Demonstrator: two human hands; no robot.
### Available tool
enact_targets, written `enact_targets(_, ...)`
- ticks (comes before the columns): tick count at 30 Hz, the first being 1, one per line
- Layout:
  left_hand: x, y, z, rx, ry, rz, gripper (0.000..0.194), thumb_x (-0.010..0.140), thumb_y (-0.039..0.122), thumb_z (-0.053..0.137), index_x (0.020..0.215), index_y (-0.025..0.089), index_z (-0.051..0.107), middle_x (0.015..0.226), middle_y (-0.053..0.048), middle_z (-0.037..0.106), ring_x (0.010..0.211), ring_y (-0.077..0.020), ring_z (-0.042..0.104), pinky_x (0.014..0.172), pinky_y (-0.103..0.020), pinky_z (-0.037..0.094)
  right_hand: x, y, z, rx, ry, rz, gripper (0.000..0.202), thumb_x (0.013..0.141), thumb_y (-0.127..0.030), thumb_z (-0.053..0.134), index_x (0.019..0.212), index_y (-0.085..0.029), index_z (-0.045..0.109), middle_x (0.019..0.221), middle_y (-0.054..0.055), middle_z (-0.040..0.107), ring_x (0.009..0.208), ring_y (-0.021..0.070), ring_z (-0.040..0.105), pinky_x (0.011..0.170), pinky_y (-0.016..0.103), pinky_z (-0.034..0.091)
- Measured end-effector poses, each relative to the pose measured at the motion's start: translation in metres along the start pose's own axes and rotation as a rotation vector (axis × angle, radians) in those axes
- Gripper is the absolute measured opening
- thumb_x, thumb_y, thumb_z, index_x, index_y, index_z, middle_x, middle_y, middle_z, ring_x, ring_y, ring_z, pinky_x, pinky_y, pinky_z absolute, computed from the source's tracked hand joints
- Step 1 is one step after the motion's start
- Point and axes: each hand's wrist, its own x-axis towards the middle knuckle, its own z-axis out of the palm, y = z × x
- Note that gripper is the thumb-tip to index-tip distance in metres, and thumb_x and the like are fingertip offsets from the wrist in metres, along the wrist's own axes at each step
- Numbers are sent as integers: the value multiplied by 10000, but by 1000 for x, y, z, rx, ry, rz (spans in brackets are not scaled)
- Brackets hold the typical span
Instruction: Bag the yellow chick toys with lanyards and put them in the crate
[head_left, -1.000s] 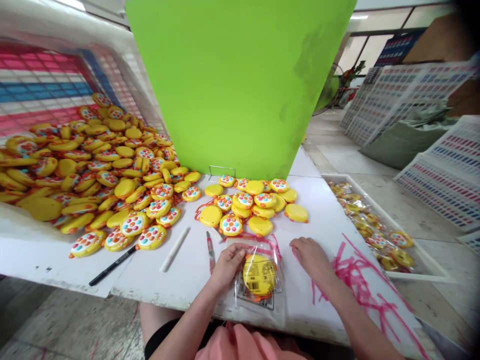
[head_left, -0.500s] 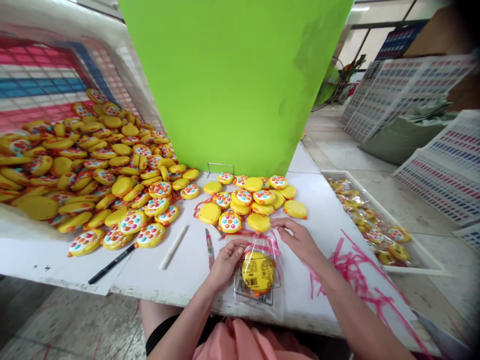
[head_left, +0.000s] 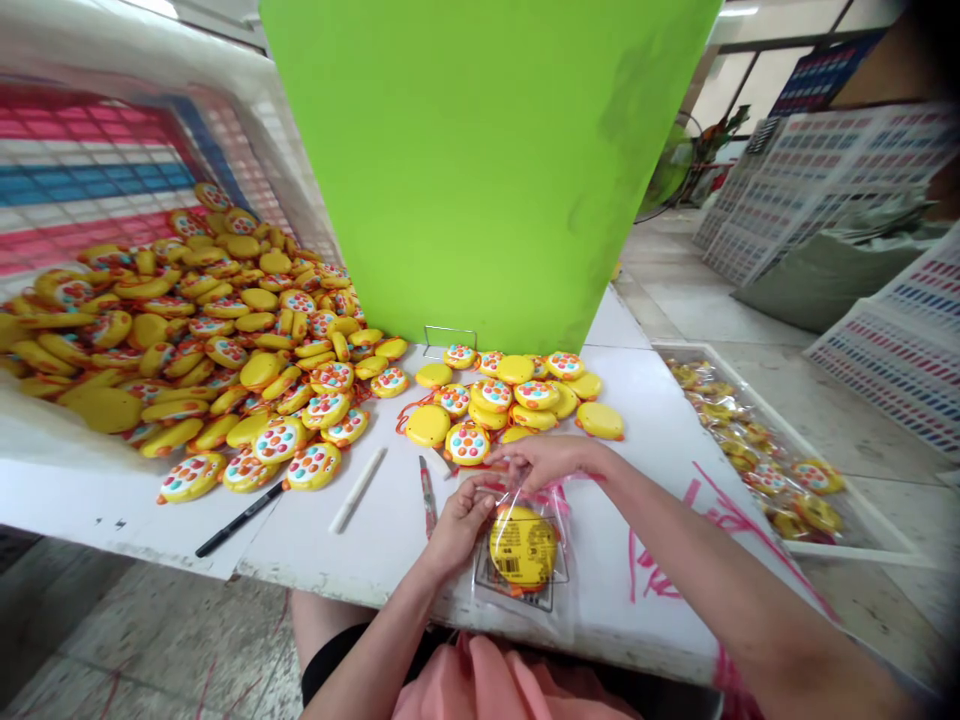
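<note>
Black pen near a white stick, green panel (smudged at right), sack on tiled floor.

The bag is clear, glossy plastic; the bagged toy, smooth plastic; the wire stand, metal.

Hands: 2, left hand and right hand. At left hand: 1 clear plastic bag, containing 1 round yellow plastic toy. Left of left hand: 1 slim red-and-grey cutter, 1 white stick, 1 black pen. Beyond both: at least 15 loose yellow toys, overlapping.
</note>
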Motion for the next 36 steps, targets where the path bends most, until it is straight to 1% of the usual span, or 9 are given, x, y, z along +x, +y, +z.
enact_targets(5,0,-2,-2,7,-12,-1,396,835,392,644,1155,198,514,871,-34,687,754,-161,629,690,-262,441,1,1,6,-7,-28,-2,916,639,-176,762,1440,-232,322,790,-26,669,677,124,614,562,180,431)
enact_targets(10,0,-3,-1,5,2,8,364,842,363,640,1144,201,519,851,-26,683,763,-158,633,714,-269,453,3,9,11,33,-16,-38,872,654,-153,724,1434,-222,339,757,-41,632,640,103,578,553,176,422)
enact_targets(13,-1,-3,0,16,19,26,334,843,348,639,1121,198,532,835,-17,673,733,-141,621,688,-252,453,4,12,15,30,15,-53,857,647,-152,713,1424,-212,357,718,-57,591,592,83,536,519,166,400)
enact_targets(16,0,-2,2,6,15,37,317,840,339,641,1103,194,540,907,-34,678,777,-149,626,718,-261,460,6,12,21,61,60,-64,847,632,-150,700,1412,-203,374,680,-74,553,561,71,499,500,162,383)
enact_targets(19,1,-4,1,-5,21,27,325,826,334,655,1098,196,543,888,-26,675,761,-142,619,706,-249,451,4,8,26,60,122,-77,819,633,-155,692,1394,-219,396,690,-68,569,567,82,514,507,176,392)
enact_targets(22,2,-7,-1,-2,57,6,343,806,343,675,1091,204,544,766,14,636,652,-113,575,627,-219,417,-8,7,24,7,270,-96,747,673,-183,676,1373,-220,417,726,-41,607,610,107,548,534,202,408)
enact_targets(29,0,-6,0,-22,108,-30,377,768,367,710,1073,202,562,722,34,601,620,-97,545,602,-205,403,-75,26,8,89,821,-99,538,741,-254,641,1249,-158,493,730,-22,583,624,116,519,575,243,402)
enact_targets(32,0,0,2,-10,107,-64,354,757,372,722,1022,179,588,739,26,605,610,-84,538,587,-191,398,-89,28,14,130,925,-114,363,787,-300,598,1124,-169,570,839,20,617,722,140,560,642,268,433)
enact_targets(36,-1,5,1,-6,118,-94,350,752,372,731,1005,174,592,741,25,605,605,-77,535,568,-177,389,-81,24,36,102,961,-116,289,842,-368,540,1044,-171,602,937,53,647,833,176,587,735,309,462)
